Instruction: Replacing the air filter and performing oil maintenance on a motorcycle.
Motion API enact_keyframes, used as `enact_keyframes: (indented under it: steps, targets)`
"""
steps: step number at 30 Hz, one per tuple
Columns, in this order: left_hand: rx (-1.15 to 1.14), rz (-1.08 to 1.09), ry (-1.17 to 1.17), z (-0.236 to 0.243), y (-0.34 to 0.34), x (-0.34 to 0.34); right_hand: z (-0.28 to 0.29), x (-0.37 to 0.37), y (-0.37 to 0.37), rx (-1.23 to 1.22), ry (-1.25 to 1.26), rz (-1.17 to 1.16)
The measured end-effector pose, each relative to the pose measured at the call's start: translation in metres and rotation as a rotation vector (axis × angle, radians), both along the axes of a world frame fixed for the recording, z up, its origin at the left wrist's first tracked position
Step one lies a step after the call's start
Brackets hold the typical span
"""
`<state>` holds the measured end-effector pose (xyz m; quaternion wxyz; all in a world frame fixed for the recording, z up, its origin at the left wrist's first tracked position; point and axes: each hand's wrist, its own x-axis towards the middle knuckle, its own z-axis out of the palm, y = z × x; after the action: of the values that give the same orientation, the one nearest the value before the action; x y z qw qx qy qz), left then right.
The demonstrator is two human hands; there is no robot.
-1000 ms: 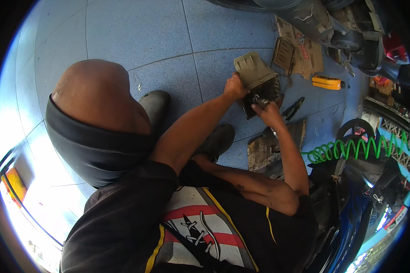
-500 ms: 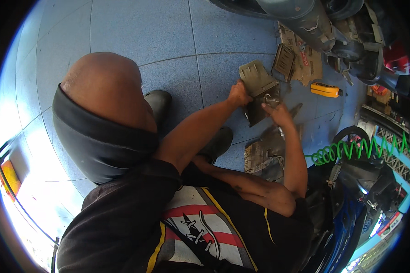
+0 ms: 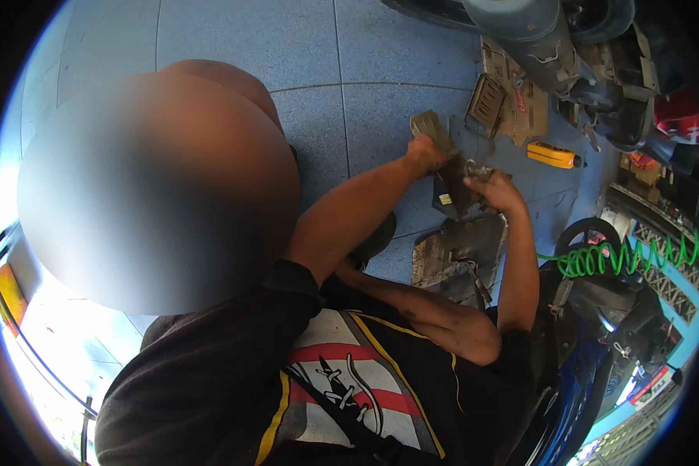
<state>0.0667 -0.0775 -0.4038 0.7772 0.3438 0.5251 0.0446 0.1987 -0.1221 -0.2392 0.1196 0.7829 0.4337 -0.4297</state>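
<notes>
My left hand grips a dusty khaki-brown plastic housing, held tilted above the floor between my legs and a worn board. At the housing's right end, my right hand has its fingers closed on a small silvery metal piece, whose form I cannot make out clearly. The housing's lower part is dark, with a small pale yellowish patch showing.
A ribbed panel lies on cardboard beside a yellow bottle, below vehicle parts. A green coiled hose crosses the right side near a blue-and-black vehicle. A large blurred patch covers much of my left leg.
Both hands have moved right with the housing, which is now turned more edge-on. My right forearm has shifted right. A blurred patch now covers the left leg.
</notes>
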Motion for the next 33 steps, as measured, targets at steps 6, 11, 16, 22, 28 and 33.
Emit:
enact_keyframes:
  steps: [6, 11, 16, 22, 28, 33]
  targets:
    - [0.014, -0.042, 0.073, 0.011, -0.001, 0.005, -0.057, 0.065, -0.02, 0.216, -0.342, 0.351]
    - [0.017, -0.129, 0.065, 0.034, 0.012, -0.012, -0.07, 0.057, -0.009, -0.098, -0.113, 0.078]
    - [0.004, -0.103, 0.117, 0.042, 0.005, -0.004, -0.11, 0.088, -0.051, 0.192, -0.424, 0.473]
    - [0.011, -0.074, 0.059, 0.036, 0.003, -0.003, -0.088, 0.083, -0.052, -0.001, -0.069, 0.039]
    - [-0.05, -0.086, 0.116, 0.042, 0.009, -0.005, -0.053, 0.069, -0.05, -0.255, -0.186, -0.023]
    - [-0.012, -0.126, 0.13, 0.045, 0.005, 0.001, -0.025, 0.071, -0.056, -0.452, -0.046, -0.082]
